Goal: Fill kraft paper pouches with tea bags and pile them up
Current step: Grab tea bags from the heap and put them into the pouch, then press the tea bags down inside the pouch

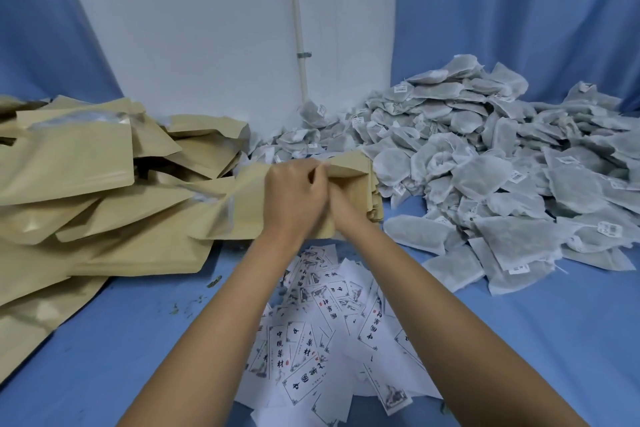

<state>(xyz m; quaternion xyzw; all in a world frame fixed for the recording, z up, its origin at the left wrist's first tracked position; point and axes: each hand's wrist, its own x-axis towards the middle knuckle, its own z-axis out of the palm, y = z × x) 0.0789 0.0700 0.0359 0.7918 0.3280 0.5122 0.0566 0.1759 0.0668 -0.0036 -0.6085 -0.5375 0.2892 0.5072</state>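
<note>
Head view: left hand (294, 194) and right hand (337, 210) – pressed together, fingers curled, pinching the kraft pouch (353, 172) mouth – mid-surface near the far edge, between the pouch pile (86, 184) along the left edge and the tea bags (502, 163) in the far right corner

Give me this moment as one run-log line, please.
step: opening pouch | left hand: grips pouch mouth | right hand: at mouth, fingers hidden | tea bags: heap right | pouch pile: left

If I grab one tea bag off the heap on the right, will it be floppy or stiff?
Probably floppy: the tea bags sag and drape over one another. Likely light, being thin mesh with loose fill. Their paper tags may snag neighbours.
</note>
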